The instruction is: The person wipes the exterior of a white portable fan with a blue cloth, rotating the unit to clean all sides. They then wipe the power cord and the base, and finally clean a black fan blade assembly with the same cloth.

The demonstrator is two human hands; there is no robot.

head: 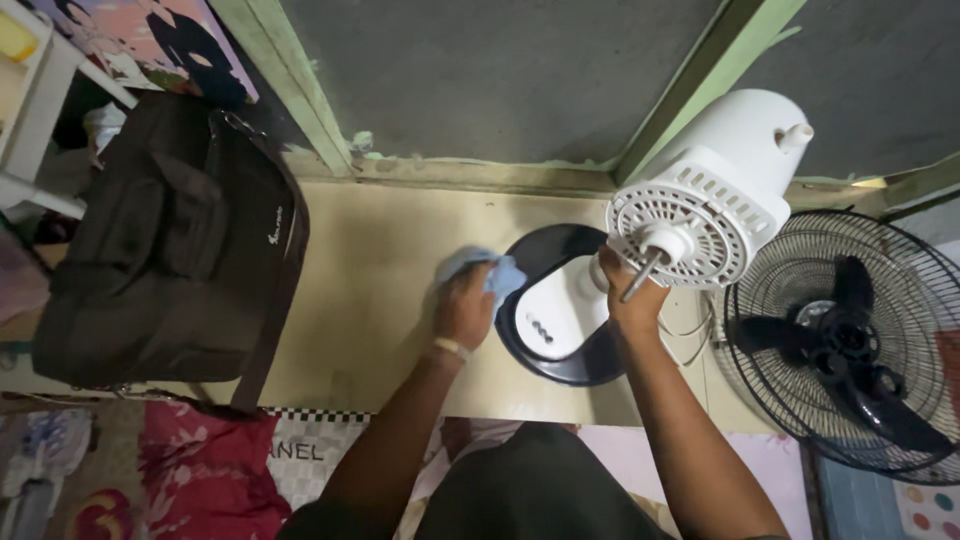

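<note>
A white fan motor head (715, 185) with a bare metal shaft stands on a black and white oval base (555, 305) on a beige table (370, 260). My right hand (630, 295) grips the fan's neck just below the motor head. My left hand (463, 303) presses a light blue cloth (490, 270) against the table at the base's left edge. A band circles my left wrist.
A black bag (175, 240) lies on the table's left part. A black wire fan guard with the black blade (850, 340) inside rests at the right. A grey wall with green frame strips runs behind. Patterned fabric lies below the table's front edge.
</note>
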